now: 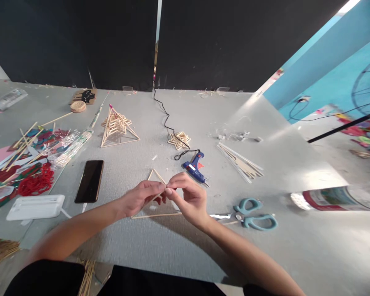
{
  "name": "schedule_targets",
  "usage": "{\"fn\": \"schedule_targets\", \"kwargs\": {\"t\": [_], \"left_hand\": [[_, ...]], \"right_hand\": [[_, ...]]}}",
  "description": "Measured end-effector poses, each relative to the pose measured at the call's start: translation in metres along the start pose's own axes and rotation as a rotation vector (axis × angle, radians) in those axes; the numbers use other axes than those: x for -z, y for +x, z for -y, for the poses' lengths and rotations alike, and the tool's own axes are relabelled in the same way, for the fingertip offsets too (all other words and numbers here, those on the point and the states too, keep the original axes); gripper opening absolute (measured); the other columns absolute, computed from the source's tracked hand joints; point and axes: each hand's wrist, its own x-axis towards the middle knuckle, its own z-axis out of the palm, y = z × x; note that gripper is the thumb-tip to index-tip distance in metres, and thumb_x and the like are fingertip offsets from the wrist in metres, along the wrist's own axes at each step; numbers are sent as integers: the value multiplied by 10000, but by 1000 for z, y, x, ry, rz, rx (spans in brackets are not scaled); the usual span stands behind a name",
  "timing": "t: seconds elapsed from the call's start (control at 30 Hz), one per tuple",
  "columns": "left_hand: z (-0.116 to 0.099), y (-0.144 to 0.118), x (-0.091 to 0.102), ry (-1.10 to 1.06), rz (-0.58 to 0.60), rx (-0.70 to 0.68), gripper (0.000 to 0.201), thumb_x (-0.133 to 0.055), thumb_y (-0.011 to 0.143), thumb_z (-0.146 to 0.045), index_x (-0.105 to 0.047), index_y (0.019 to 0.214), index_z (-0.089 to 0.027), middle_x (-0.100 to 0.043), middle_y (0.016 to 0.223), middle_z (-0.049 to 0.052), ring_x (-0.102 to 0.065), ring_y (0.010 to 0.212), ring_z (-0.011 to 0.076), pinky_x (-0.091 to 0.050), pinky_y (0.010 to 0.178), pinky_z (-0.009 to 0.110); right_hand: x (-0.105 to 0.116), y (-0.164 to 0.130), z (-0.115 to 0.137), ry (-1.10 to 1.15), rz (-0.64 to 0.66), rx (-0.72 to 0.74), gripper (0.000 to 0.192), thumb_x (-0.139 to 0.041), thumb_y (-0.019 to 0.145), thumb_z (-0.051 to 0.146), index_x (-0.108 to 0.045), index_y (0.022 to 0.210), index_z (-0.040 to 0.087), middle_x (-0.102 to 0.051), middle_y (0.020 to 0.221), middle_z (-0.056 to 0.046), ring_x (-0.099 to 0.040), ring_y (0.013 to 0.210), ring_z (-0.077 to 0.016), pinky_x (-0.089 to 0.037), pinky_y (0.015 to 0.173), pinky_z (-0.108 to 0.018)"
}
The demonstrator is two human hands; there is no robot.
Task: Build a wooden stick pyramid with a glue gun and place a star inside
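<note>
Just in front of the blue glue gun, both hands are pinching a stick triangle.
Left hand and right hand are closing fingertips on one side stick; squeezing harder is risking a snapped stick or a joint popping apart.

A blue glue gun lies on the grey table. Its black cord runs away from it across a small stick star. Left of the gun lies a black phone; beyond the phone stands a stick pyramid. Right of the gun lies a stick bundle, and nearer than the gun, teal scissors.
</note>
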Motion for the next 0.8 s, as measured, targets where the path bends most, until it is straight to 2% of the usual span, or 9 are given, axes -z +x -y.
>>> {"fn": "schedule_targets", "kwargs": {"t": [0.3, 0.53, 0.6, 0.7, 0.77, 0.8], "left_hand": [[-2, 0, 0, 1, 35, 23, 464, -784, 858, -584, -747, 827, -122, -606, 778, 37, -553, 761, 146, -417, 730, 279], [-3, -1, -1, 64, 4, 20, 479, -768, 852, -612, -767, 874, -133, -652, 799, 50, -567, 759, 151, -425, 732, 280], [-2, -2, 1, 110, 3, 19, 517, -695, 894, -642, -781, 890, -132, -702, 839, 81, -591, 773, 167, -439, 746, 292], [-2, -4, 5, 226, -8, 22, 659, -455, 1000, -682, -808, 993, -126, -764, 974, 140, -646, 834, 203, -462, 781, 319], [-5, -8, 7, 369, -40, -3, 736, -339, 1035, -682, -818, 1025, -124, -779, 997, 151, -656, 828, 209, -469, 803, 330], [-7, -10, 7, 437, -58, -24, 739, -338, 1038, -681, -823, 1025, -124, -783, 993, 149, -653, 825, 209, -469, 818, 331]], "right_hand": [[-5, -5, 2, -2, -42, -21, 120, -690, 953, 126, -707, 967, 245, -684, 881, -17, -636, 828, -157, -520, 750, -340], [-9, -2, 6, -9, -71, -29, 49, -697, 966, 200, -702, 950, 246, -673, 844, -18, -632, 795, -160, -520, 722, -332], [-7, 5, 12, -11, -90, -25, 21, -693, 979, 259, -703, 969, 244, -676, 851, -25, -629, 778, -162, -517, 696, -325], [3, 19, 28, -8, -177, 3, 121, -623, 1028, 332, -694, 975, 248, -658, 842, -32, -619, 789, -173, -500, 698, -332], [14, 28, 43, -1, -264, 39, 226, -554, 1062, 366, -656, 896, 251, -598, 768, -21, -580, 746, -173, -462, 665, -331], [21, 31, 51, 12, -300, 56, 287, -533, 1069, 378, -611, 827, 247, -541, 709, -9, -538, 685, -166, -431, 625, -327]]}}
